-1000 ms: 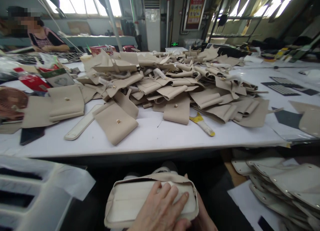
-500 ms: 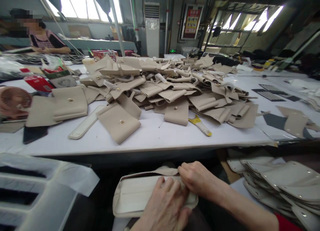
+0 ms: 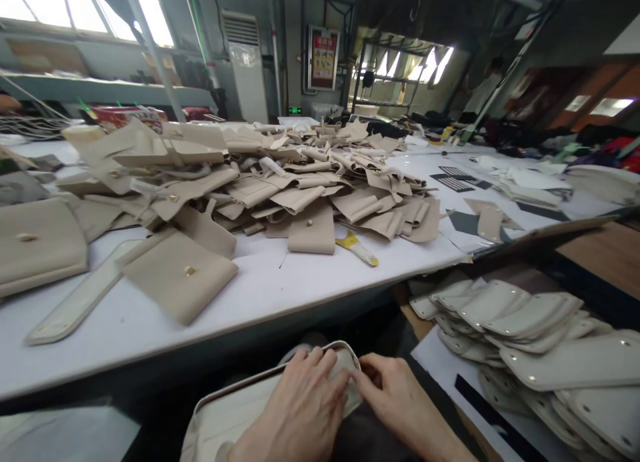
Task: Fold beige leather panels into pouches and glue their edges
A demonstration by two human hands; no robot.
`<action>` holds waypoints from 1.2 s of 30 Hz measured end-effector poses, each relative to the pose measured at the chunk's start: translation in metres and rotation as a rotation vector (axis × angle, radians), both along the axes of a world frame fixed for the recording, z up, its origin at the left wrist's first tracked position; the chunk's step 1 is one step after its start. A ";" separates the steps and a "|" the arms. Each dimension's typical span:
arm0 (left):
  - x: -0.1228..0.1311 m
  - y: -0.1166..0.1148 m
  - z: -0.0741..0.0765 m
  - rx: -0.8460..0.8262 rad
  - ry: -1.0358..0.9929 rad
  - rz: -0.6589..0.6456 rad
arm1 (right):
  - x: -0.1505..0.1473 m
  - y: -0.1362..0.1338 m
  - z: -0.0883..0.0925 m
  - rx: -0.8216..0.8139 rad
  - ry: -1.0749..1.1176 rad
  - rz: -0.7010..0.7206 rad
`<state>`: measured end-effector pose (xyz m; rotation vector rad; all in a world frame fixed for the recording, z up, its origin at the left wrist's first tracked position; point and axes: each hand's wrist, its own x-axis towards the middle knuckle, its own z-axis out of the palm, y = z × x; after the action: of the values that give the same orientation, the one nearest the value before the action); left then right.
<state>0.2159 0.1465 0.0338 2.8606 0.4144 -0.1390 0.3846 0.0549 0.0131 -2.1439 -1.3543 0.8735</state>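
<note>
At the lower middle of the head view, a partly assembled beige bag [image 3: 250, 405] lies in front of me, with a pale flat panel inside a raised rim. My left hand [image 3: 305, 399] rests over the panel with bent fingers, its thumb side pressed at the rounded right corner. At that same corner my right hand [image 3: 400, 399] pinches the rim between thumb and fingers. The bag's near side is hidden by my left hand and cut off by the frame's lower edge.
A white table [image 3: 260, 302] bears a heap of beige bag parts [image 3: 300, 189] and a yellow-and-white tool [image 3: 357, 249]. Stacked pale rounded panels [image 3: 565, 369] with metal studs stand at my right. Translucent plastic [image 3: 65, 432] is at lower left. A person [image 3: 483, 92] stands far right.
My view has swung to the right. The bag now sits more tilted, its right corner raised. My right hand has moved from the far edge down around the right corner.
</note>
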 end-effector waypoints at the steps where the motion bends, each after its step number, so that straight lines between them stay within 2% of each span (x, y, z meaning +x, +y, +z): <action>1: 0.001 0.002 -0.002 0.015 -0.008 -0.005 | -0.004 0.000 -0.003 -0.002 -0.067 -0.011; 4: 0.006 0.007 -0.012 0.014 -0.067 0.020 | -0.011 0.004 -0.006 -0.024 -0.270 -0.022; 7: 0.011 0.014 -0.017 -0.002 -0.103 -0.005 | -0.014 0.008 -0.003 -0.052 -0.362 -0.009; 11: 0.017 0.025 -0.009 -0.030 -0.139 -0.051 | -0.015 0.007 -0.002 -0.069 -0.364 0.000; 17: 0.024 0.039 0.006 -0.091 -0.182 -0.105 | -0.016 0.002 -0.013 -0.101 -0.438 0.017; 19: 0.023 0.041 0.004 -0.110 -0.189 -0.118 | -0.018 0.002 -0.015 -0.081 -0.406 0.015; 22: 0.024 0.046 -0.001 -0.171 -0.208 -0.116 | -0.020 0.000 -0.016 -0.001 -0.247 -0.012; 26: 0.033 0.057 -0.013 -0.367 -0.241 -0.039 | -0.021 -0.005 -0.018 0.054 0.025 -0.102; 29: 0.045 0.066 -0.021 -0.448 -0.221 0.001 | -0.022 -0.009 -0.025 0.069 0.146 -0.184; 33: 0.054 0.076 -0.030 -0.511 -0.173 -0.050 | -0.026 -0.011 -0.032 0.102 0.194 -0.263; 36: 0.055 0.080 -0.034 -0.542 -0.158 -0.110 | -0.029 -0.013 -0.032 0.172 0.147 -0.240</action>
<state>0.2706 0.2269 0.0000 2.3364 0.1542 -0.0351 0.3554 0.0418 -0.0190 -2.0157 -1.0354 0.7720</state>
